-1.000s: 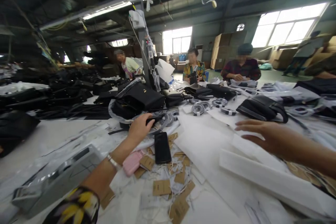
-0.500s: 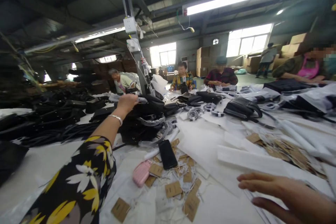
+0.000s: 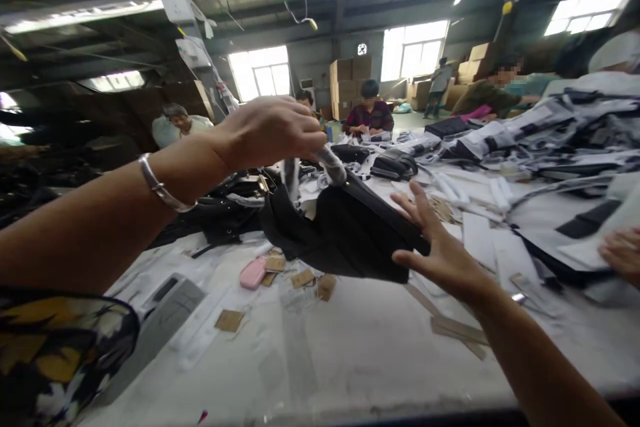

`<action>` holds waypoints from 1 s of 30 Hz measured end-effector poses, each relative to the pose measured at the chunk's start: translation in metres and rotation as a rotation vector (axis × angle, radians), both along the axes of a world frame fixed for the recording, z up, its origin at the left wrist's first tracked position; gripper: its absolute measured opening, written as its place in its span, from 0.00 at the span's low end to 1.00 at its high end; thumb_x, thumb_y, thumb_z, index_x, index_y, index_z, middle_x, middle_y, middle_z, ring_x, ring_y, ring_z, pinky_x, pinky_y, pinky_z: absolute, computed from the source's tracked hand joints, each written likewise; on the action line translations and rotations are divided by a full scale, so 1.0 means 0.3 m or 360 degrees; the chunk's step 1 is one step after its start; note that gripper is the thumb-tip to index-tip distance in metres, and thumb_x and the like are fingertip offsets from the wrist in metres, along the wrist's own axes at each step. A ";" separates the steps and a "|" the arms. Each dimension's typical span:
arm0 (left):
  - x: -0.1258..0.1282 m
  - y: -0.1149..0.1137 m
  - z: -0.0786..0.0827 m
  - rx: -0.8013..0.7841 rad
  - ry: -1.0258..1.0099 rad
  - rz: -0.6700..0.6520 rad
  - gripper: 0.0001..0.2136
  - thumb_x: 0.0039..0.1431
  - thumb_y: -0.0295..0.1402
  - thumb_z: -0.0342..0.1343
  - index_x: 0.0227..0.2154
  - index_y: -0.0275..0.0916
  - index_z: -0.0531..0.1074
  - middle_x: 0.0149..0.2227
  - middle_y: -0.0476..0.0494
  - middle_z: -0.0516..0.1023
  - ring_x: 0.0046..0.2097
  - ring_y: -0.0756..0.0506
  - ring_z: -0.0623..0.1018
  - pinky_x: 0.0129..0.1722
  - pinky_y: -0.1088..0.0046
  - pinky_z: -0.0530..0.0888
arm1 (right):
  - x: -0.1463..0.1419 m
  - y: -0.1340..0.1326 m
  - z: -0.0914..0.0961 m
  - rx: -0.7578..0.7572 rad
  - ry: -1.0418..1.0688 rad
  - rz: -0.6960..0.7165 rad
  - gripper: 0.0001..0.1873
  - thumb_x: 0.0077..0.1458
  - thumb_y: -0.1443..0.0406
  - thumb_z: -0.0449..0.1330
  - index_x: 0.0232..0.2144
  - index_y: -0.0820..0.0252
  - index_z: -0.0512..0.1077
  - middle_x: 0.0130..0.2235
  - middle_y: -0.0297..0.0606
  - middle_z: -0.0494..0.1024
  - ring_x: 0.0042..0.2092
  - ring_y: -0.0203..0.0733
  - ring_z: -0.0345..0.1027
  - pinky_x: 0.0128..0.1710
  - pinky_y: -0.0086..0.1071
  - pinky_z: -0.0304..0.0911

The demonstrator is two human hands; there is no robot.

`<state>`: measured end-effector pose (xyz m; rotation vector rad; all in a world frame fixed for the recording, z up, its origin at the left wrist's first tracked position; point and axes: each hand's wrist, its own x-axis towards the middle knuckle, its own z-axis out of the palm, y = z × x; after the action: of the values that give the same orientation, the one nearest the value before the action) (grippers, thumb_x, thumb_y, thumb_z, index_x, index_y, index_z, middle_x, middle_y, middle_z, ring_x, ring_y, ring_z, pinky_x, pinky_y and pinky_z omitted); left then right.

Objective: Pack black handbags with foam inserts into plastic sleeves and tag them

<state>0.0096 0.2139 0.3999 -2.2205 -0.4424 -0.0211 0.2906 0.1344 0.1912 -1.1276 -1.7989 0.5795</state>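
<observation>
My left hand point(image 3: 270, 130) is closed on the wrapped handle of a black handbag point(image 3: 345, 230) and holds the bag up above the white table point(image 3: 350, 347). My right hand point(image 3: 435, 243) is open, fingers spread, its palm against the bag's right side. A silver bangle point(image 3: 163, 187) is on my left wrist. Under the bag lie several brown paper tags point(image 3: 300, 278) and a pink case point(image 3: 253, 273).
A pile of black bags point(image 3: 225, 210) sits behind the held one. White paper strips point(image 3: 477, 233) and wrapped goods cover the right side. Another person's hand point(image 3: 623, 253) is at the right edge. Other people point(image 3: 370, 113) work at the far end. A grey tray point(image 3: 165, 320) lies at the left.
My left hand has pulled a black bag from the pile toward me and lifted it. My right hand rose from the table to meet the bag's side. The view swung right.
</observation>
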 end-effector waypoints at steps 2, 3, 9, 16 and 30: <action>0.102 -0.044 -0.056 -0.0151 0.0165 -0.0211 0.15 0.66 0.35 0.48 0.29 0.33 0.74 0.33 0.50 0.78 0.44 0.50 0.80 0.48 0.71 0.70 | 0.035 -0.132 -0.051 -0.0157 -0.0091 -0.0052 0.60 0.50 0.52 0.69 0.71 0.41 0.33 0.68 0.42 0.59 0.67 0.57 0.55 0.64 0.55 0.53; 0.152 -0.067 -0.085 -0.0208 0.0246 -0.0291 0.10 0.66 0.33 0.51 0.31 0.37 0.75 0.33 0.51 0.79 0.42 0.50 0.80 0.47 0.72 0.71 | 0.047 -0.195 -0.084 -0.0224 -0.0106 -0.0102 0.58 0.50 0.52 0.69 0.71 0.41 0.35 0.67 0.42 0.60 0.65 0.57 0.58 0.63 0.55 0.56; 0.431 -0.228 -0.222 -0.0412 0.0403 -0.0656 0.05 0.63 0.30 0.56 0.37 0.44 0.77 0.36 0.47 0.82 0.41 0.45 0.80 0.39 0.69 0.73 | 0.013 -0.421 -0.325 -0.0286 -0.0023 -0.0438 0.57 0.52 0.49 0.66 0.71 0.43 0.35 0.70 0.44 0.53 0.67 0.59 0.54 0.62 0.56 0.59; 0.383 -0.339 -0.292 -0.1120 -0.0244 -0.0919 0.14 0.58 0.38 0.63 0.47 0.51 0.76 0.55 0.54 0.77 0.59 0.48 0.73 0.61 0.72 0.66 | -0.100 -0.405 -0.591 -0.0180 -0.0054 -0.0838 0.55 0.53 0.47 0.64 0.71 0.60 0.41 0.70 0.55 0.50 0.69 0.64 0.47 0.64 0.58 0.52; -0.347 -0.570 -1.149 -0.1222 -0.1993 0.1797 0.16 0.57 0.47 0.58 0.24 0.40 0.72 0.25 0.46 0.75 0.31 0.42 0.75 0.33 0.69 0.67 | -0.011 -0.618 -0.529 -0.0151 0.0002 -0.0644 0.29 0.58 0.53 0.62 0.59 0.52 0.68 0.52 0.41 0.79 0.47 0.50 0.77 0.57 0.44 0.68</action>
<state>-0.0946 0.0428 0.0553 -2.0026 -2.6464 -0.7524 0.2872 -0.0510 0.0325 -1.5061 -1.4950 0.4245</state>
